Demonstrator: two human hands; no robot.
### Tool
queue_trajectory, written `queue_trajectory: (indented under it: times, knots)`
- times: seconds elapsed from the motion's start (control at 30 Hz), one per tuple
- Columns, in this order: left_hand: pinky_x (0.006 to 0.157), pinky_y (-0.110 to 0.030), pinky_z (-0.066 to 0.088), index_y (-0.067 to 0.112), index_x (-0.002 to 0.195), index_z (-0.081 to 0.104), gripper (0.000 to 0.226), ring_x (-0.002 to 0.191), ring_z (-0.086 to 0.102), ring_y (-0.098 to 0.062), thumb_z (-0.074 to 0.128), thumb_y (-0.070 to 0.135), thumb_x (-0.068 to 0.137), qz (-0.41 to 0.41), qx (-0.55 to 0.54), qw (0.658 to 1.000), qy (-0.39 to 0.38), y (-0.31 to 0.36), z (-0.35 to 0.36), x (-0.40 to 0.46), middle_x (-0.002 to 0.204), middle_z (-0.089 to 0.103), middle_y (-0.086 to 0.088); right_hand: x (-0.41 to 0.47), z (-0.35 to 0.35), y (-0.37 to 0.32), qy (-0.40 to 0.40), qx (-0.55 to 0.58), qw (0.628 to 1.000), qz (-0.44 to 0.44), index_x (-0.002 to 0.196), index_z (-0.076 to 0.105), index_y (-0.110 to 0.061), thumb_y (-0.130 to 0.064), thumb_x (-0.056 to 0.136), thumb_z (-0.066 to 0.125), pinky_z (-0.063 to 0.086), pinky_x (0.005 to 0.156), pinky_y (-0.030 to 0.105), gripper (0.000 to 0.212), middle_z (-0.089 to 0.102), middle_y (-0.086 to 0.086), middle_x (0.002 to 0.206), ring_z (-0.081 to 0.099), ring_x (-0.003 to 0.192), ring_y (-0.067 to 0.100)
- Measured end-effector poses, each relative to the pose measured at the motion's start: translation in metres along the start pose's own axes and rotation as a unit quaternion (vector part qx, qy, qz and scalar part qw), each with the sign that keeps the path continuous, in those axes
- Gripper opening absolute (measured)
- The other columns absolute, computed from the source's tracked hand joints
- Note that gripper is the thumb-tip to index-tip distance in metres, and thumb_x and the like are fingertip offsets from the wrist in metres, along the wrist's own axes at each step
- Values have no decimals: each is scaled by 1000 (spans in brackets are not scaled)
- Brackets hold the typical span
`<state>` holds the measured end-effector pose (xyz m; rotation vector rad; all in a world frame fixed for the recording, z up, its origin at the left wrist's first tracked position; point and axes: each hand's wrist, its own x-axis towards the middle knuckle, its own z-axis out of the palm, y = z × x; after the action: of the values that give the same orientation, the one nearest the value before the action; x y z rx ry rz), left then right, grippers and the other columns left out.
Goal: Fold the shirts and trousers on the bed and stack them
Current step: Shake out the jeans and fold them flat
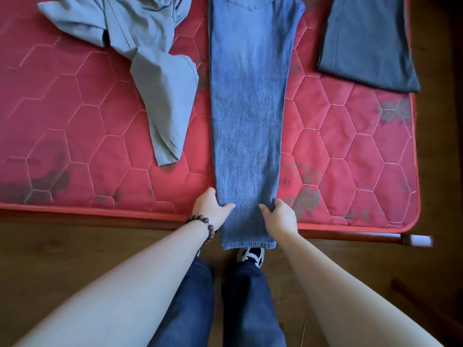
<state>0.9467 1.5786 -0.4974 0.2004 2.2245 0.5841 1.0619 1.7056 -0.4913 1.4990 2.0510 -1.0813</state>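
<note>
With a dark garment (368, 41) folded at 1 o'clock and the shirt (150, 58) at 11 crumpled, your left hand (210, 206) and right hand (281, 214) pinch the halved jeans (250, 108) near the cuffs.

There was one bed (75, 126) with a red top. Three pieces of clothing lay on it. One was a pair of light blue jeans (248, 108) in the middle. One was a grey-blue shirt (150, 53), all crumpled, at about 10 o'clock from the jeans. One was a dark folded piece (368, 43) at about 2 o'clock. Two hands were there, a left hand (211, 205) and a right hand (280, 212), each holding a side of the jeans. One bead bracelet (204, 225) sat on the left wrist. One shoe (251, 255) showed fully at 6 o'clock, on the floor.
</note>
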Motion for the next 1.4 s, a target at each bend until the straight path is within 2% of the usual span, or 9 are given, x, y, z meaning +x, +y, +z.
queue_trajectory:
  times: [0.1, 0.3, 0.37, 0.47, 0.53, 0.67, 0.93, 1.3, 1.4]
  knots:
    - [74, -28, 47, 10, 90, 58, 28, 92, 64, -26, 71, 34, 84, -26, -46, 997, -53, -4, 10, -9, 92, 66, -1, -11, 6, 4, 8, 38, 999, -13, 71, 30, -19, -34, 101, 41, 31, 69, 35, 36, 54, 10, 82, 51, 86, 34]
    - [72, -33, 44, 6, 106, 53, 16, 94, 62, -35, 52, 14, 92, -61, 39, 997, 35, -15, 9, -33, 101, 64, -14, -25, 3, 24, -20, 2, 1000, 7, 80, 40, -14, -37, 98, 50, 31, 67, 33, 30, 52, 2, 82, 53, 90, 32]
    - [74, -36, 46, 9, 115, 52, 27, 99, 60, -34, 52, 6, 88, 12, 107, 989, 102, -20, 1, -36, 111, 59, -14, -28, -1, 28, 41, -78, 996, -10, 97, 54, -10, -40, 96, 52, 38, 71, 36, 30, 57, 10, 100, 54, 97, 33]
    - [100, -43, 43, 4, 130, 51, 46, 124, 48, -34, 57, 4, 84, 146, 152, 962, 173, -19, -10, -19, 136, 48, -17, -17, -11, 21, 168, -120, 971, -119, 109, 58, 0, -27, 93, 59, 41, 83, 46, 32, 53, 23, 116, 50, 107, 42]
    - [117, -43, 26, 5, 144, 39, 56, 143, 27, -30, 54, 10, 90, 175, 185, 952, 171, -5, -17, 1, 154, 30, -14, 3, -18, 7, 162, -149, 958, -183, 122, 57, -3, -23, 94, 57, 38, 96, 49, 35, 46, 21, 136, 42, 124, 41]
    - [122, -42, 4, 6, 151, 23, 58, 150, 1, -23, 41, 19, 98, 253, 252, 920, 162, 34, -17, 57, 162, 8, -8, 65, -26, -35, 157, -216, 916, -298, 142, 42, -14, -21, 99, 45, 16, 118, 45, 44, 22, 9, 159, 14, 148, 28]
    - [121, -40, 1, 9, 153, 15, 60, 150, 6, -22, 33, 30, 100, 258, 299, 904, 164, 45, 18, 99, 162, 10, -9, 123, 0, -56, 146, -273, 891, -332, 154, 15, -16, -32, 103, 30, -2, 121, 46, 56, 6, 4, 163, -1, 150, 22]
    - [121, -46, 11, 14, 150, 30, 60, 148, 16, -26, 22, 32, 94, 244, 297, 913, 140, 49, 20, 69, 159, 23, -8, 89, 4, -45, 135, -244, 893, -353, 149, 35, -14, -23, 98, 47, 4, 120, 48, 53, 25, 7, 158, 15, 148, 25]
    - [122, -44, 2, 18, 153, 22, 56, 150, 6, -25, 24, 30, 99, 244, 289, 915, 142, 74, 7, 103, 162, 14, -4, 120, -10, -74, 136, -242, 892, -357, 152, 27, -17, -23, 101, 41, -3, 121, 43, 53, 17, 4, 160, 3, 149, 20]
